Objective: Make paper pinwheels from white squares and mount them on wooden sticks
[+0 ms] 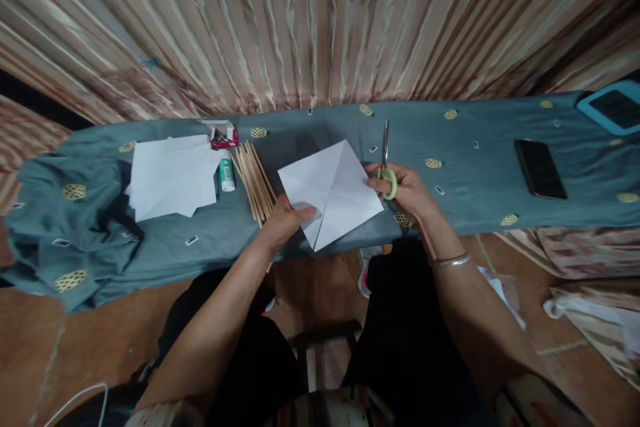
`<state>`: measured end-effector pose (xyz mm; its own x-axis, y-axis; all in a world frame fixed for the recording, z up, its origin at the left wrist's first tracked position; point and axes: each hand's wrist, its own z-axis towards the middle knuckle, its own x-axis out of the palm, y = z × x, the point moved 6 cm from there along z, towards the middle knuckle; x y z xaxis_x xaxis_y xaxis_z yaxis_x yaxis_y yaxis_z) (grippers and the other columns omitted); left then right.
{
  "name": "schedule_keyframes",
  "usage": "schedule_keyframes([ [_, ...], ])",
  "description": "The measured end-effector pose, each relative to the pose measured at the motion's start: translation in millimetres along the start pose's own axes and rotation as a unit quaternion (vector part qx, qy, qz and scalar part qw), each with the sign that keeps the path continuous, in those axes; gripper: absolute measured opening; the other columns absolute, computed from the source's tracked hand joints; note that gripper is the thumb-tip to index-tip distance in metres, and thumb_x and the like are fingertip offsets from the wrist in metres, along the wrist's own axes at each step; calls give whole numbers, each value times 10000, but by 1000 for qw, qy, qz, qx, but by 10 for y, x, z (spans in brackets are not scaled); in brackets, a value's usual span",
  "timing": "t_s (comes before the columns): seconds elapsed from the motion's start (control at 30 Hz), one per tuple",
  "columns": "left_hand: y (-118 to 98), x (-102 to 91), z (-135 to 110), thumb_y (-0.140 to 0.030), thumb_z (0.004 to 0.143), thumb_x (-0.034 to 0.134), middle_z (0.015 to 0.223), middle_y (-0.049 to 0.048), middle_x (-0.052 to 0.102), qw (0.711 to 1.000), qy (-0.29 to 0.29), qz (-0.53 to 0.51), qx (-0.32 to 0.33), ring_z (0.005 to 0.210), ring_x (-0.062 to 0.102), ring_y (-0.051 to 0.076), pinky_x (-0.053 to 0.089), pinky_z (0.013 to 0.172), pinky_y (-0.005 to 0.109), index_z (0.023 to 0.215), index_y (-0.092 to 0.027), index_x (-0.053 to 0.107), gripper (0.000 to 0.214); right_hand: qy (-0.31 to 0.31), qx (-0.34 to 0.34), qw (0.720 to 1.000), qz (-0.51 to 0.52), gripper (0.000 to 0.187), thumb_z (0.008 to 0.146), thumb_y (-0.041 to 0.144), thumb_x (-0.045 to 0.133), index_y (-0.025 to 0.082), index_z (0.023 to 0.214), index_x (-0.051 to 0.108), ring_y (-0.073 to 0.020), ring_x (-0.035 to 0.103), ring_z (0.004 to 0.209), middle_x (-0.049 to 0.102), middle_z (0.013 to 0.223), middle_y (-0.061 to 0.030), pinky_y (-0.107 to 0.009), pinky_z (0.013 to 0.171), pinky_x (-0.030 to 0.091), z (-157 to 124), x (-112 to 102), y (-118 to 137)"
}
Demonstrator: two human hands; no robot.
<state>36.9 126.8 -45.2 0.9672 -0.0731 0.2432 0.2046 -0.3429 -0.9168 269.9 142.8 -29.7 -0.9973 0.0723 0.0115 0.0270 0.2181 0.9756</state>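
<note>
A white square of paper (345, 197) is held up over the near edge of the cloth-covered table, with a diagonal crease and a slit running in from its near corner. My left hand (286, 220) pinches its left side, thumb on top and fingers underneath. On the right, my right hand (400, 188) is closed around the pale green handles of a pair of scissors (385, 140), whose blades point away from me. The thumb and fingers of that hand lie at the paper's right edge; whether they also grip it I cannot tell.
Left of the paper lie several wooden sticks (254, 180), a glue stick (227, 172), a small red-and-white box (223, 135) and a stack of white paper (173, 177). Toward the right are a black phone (540, 169) and a blue-framed device (613, 107). A curtain (320, 27) hangs behind the table.
</note>
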Motion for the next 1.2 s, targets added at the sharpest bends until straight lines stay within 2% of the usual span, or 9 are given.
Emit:
schedule_keyframes([
  [0.17, -43, -48, 12, -318, 476, 816, 787, 62, 729, 998, -10, -55, -24, 786, 679, 263, 518, 803, 397, 781, -158, 714, 360, 41, 12, 999, 13, 418, 498, 323, 865, 193, 863, 709, -70, 481, 511, 603, 650, 65, -209, 447, 393, -60, 111, -37],
  [0.27, -109, 26, -23, -535, 554, 789, 914, 98, 734, 988, 42, -144, -33, 1032, 655, 324, 509, 901, 434, 878, -165, 708, 498, -10, 18, 997, 77, 393, 508, 318, 859, 204, 847, 696, -67, 479, 511, 596, 648, 67, -202, 444, 393, -61, 149, -90],
  [0.37, -153, 113, -85, -623, 601, 757, 1107, 95, 704, 975, 82, -205, -28, 1212, 567, 329, 495, 964, 460, 998, -205, 691, 580, -71, 27, 988, 137, 397, 504, 341, 864, 212, 818, 659, -84, 513, 543, 591, 648, 65, -214, 471, 429, -49, 198, -156],
  [0.57, -57, 307, -131, -493, 575, 842, 1206, 87, 659, 977, 102, -185, -5, 1263, 518, 309, 499, 961, 444, 1087, -228, 650, 607, -96, 27, 983, 155, 469, 472, 418, 877, 218, 806, 617, -98, 506, 542, 591, 639, 59, -240, 484, 432, -36, 390, -197],
  [0.73, 69, 255, -31, -341, 591, 827, 1219, 78, 654, 988, -18, -154, 0, 1093, 613, 257, 535, 839, 362, 1116, -212, 622, 578, -83, 5, 989, 124, 534, 422, 456, 894, 214, 815, 625, -85, 477, 520, 551, 607, 80, -222, 452, 424, -54, 514, -170],
  [0.83, 28, 135, 44, -274, 556, 822, 1134, 62, 689, 985, -67, -156, 28, 997, 636, 218, 523, 808, 324, 1092, -202, 621, 577, -32, 14, 994, 102, 536, 490, 557, 859, 209, 830, 635, -96, 520, 540, 584, 631, 51, -213, 454, 440, -113, 536, -146],
  [0.93, -106, -20, 97, -239, 542, 819, 1026, 41, 715, 983, -86, -149, 69, 949, 646, 194, 509, 829, 311, 1054, -194, 633, 547, 83, 47, 993, 72, 597, 634, 701, 721, 186, 929, 662, -131, 604, 618, 678, 726, -30, -219, 499, 478, -242, 563, -134],
  [1.1, -305, -223, 110, -218, 517, 828, 953, 29, 719, 980, -96, -127, 120, 965, 646, 190, 484, 899, 328, 1039, -180, 641, 557, 309, 83, 947, -9, 659, 701, 711, 667, 130, 1014, 674, -149, 623, 648, 716, 811, -99, -233, 522, 492, -556, 672, -155],
  [1.2, -312, -247, 106, -211, 498, 836, 872, 16, 714, 980, -92, -123, 123, 935, 644, 186, 480, 902, 332, 987, -179, 655, 522, 360, 76, 929, -36, 672, 728, 708, 642, 111, 1035, 676, -147, 614, 642, 706, 797, -103, -235, 518, 489, -656, 726, -158],
])
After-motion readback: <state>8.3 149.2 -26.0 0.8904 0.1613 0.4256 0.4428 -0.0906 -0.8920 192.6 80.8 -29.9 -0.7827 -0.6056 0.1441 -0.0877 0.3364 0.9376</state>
